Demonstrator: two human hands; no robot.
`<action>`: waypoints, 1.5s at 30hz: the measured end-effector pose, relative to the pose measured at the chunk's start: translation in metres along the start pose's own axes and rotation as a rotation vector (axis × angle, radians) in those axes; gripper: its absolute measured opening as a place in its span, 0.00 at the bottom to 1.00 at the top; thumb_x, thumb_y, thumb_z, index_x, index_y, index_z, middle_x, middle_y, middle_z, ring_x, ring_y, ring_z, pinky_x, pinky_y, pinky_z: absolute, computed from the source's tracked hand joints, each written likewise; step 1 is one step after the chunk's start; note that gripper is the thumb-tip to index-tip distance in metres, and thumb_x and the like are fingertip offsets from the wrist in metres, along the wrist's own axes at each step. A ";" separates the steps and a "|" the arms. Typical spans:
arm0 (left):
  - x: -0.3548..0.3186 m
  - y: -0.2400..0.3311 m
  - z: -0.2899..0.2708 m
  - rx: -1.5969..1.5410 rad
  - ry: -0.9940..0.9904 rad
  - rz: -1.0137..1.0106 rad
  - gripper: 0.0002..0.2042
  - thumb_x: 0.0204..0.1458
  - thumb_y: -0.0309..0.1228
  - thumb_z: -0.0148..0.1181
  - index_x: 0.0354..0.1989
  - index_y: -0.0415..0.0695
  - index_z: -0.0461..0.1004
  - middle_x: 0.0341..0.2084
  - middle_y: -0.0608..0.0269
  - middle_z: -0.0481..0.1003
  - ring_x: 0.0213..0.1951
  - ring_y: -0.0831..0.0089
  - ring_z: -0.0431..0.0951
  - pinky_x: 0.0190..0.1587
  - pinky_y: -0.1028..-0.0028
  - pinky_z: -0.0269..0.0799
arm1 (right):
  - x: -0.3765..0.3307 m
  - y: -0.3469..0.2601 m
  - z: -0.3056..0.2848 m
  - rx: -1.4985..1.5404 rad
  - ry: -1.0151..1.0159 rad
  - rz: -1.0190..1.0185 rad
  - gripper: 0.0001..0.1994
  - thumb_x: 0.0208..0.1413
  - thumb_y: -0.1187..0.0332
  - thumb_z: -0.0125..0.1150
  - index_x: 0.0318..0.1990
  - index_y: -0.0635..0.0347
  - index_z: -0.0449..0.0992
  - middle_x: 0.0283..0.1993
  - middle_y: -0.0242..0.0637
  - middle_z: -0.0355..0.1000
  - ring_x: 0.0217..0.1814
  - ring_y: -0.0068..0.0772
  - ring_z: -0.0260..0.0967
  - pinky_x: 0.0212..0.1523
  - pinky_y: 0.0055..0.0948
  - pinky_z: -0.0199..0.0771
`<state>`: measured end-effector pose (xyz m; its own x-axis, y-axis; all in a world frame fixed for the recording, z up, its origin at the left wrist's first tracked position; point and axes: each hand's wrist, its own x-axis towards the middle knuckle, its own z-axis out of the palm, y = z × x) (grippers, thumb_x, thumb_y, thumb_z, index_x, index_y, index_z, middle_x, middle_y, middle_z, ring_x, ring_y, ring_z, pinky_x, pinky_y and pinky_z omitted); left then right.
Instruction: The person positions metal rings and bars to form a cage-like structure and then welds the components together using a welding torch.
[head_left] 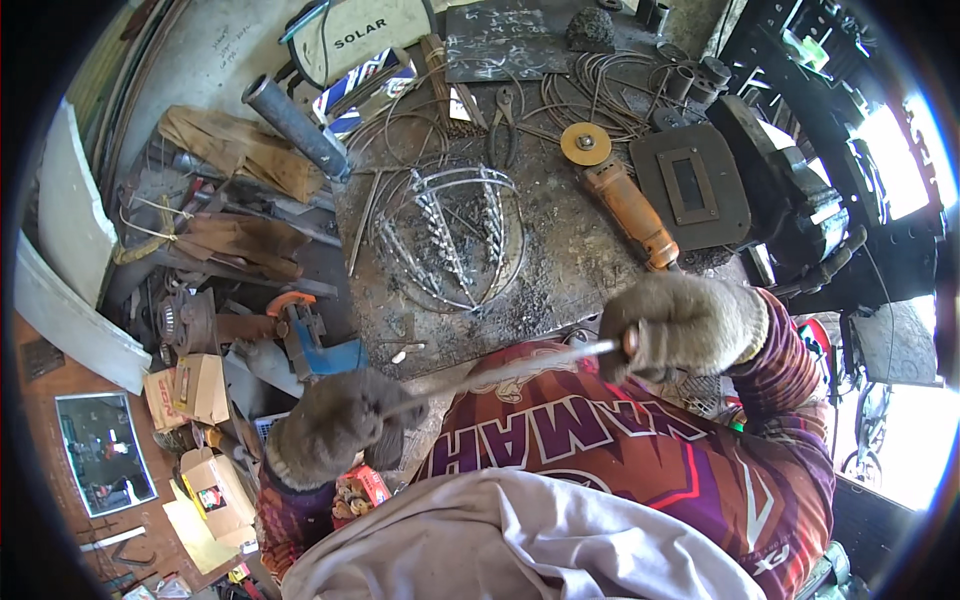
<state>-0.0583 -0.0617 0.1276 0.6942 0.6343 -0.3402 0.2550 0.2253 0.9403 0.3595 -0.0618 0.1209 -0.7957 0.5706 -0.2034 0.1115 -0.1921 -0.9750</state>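
Note:
Both of my hands wear thick, dirty grey-brown work gloves. My right hand (685,325) is closed round one end of a thin grey metal rod (510,370), where a short copper-brown end shows beside the fist. The rod slants down to my left hand (335,425), whose fingers close on its other end. It runs across in front of my shirt, near the bench's front edge. Beyond it on the workbench (560,285) lies a round frame of bent metal rods with twisted bars (450,240). An orange angle grinder (630,210) with a yellow disc lies above my right hand.
A dark welding mask (690,185) lies right of the grinder. Pliers (502,125), coiled wire (610,90) and a dark metal plate (505,40) are at the back. A thick pipe (295,128) leans at the left. Cardboard boxes (215,490) stand lower left.

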 end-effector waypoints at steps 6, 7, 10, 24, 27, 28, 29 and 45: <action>-0.017 0.019 0.003 -0.141 -0.119 -0.221 0.25 0.62 0.51 0.63 0.47 0.35 0.78 0.29 0.66 0.79 0.29 0.80 0.76 0.32 0.78 0.72 | -0.015 0.006 0.009 -0.322 -0.019 -0.239 0.17 0.74 0.61 0.48 0.42 0.68 0.77 0.34 0.41 0.77 0.35 0.34 0.77 0.34 0.32 0.76; -0.021 0.028 0.001 0.054 -0.200 -0.160 0.22 0.63 0.47 0.62 0.47 0.36 0.78 0.28 0.66 0.79 0.29 0.80 0.77 0.32 0.78 0.73 | -0.014 -0.001 0.009 -0.209 -0.160 -0.178 0.17 0.73 0.62 0.49 0.42 0.68 0.77 0.34 0.42 0.78 0.36 0.35 0.78 0.35 0.33 0.77; -0.020 0.038 0.001 0.200 -0.264 -0.027 0.14 0.64 0.39 0.61 0.46 0.39 0.80 0.25 0.66 0.80 0.26 0.82 0.80 0.30 0.78 0.75 | -0.012 -0.024 0.009 -0.119 -0.328 -0.097 0.16 0.73 0.64 0.49 0.43 0.68 0.78 0.33 0.43 0.79 0.34 0.37 0.79 0.35 0.32 0.79; 0.128 -0.101 -0.084 0.729 0.891 0.293 0.11 0.62 0.28 0.61 0.50 0.37 0.78 0.42 0.53 0.82 0.45 0.61 0.81 0.49 0.68 0.74 | 0.166 0.099 -0.079 -0.355 0.835 -0.066 0.16 0.64 0.61 0.62 0.54 0.58 0.80 0.40 0.36 0.80 0.43 0.26 0.75 0.49 0.28 0.74; 0.149 -0.128 -0.085 0.696 0.940 0.253 0.13 0.58 0.29 0.64 0.50 0.40 0.79 0.47 0.49 0.81 0.49 0.54 0.81 0.51 0.64 0.74 | 0.183 0.130 -0.092 -0.454 0.963 -0.012 0.15 0.63 0.61 0.63 0.54 0.52 0.82 0.45 0.33 0.81 0.45 0.26 0.76 0.51 0.28 0.74; 0.152 -0.140 -0.087 0.686 0.946 0.242 0.13 0.58 0.29 0.64 0.50 0.40 0.79 0.47 0.49 0.81 0.49 0.54 0.81 0.51 0.64 0.74 | 0.184 0.132 -0.089 -0.457 0.950 -0.004 0.15 0.63 0.61 0.63 0.54 0.52 0.82 0.45 0.33 0.81 0.45 0.26 0.76 0.51 0.28 0.74; 0.155 -0.153 -0.088 0.742 0.994 0.279 0.13 0.58 0.30 0.65 0.51 0.42 0.80 0.47 0.49 0.81 0.49 0.53 0.81 0.52 0.63 0.75 | 0.184 0.135 -0.085 -0.435 0.960 0.016 0.15 0.62 0.61 0.63 0.54 0.53 0.82 0.45 0.34 0.82 0.46 0.26 0.77 0.52 0.28 0.74; 0.135 -0.195 -0.090 0.545 1.098 0.300 0.16 0.59 0.27 0.63 0.56 0.45 0.79 0.54 0.54 0.80 0.56 0.60 0.79 0.60 0.65 0.73 | 0.171 0.216 -0.105 -0.302 1.109 -0.181 0.20 0.62 0.66 0.65 0.60 0.58 0.77 0.53 0.40 0.80 0.55 0.32 0.77 0.58 0.31 0.74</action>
<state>-0.0751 0.0469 -0.1011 -0.0848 0.9452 0.3153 0.6101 -0.2009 0.7664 0.3105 0.0783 -0.1339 0.1263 0.9847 0.1199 0.3056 0.0764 -0.9491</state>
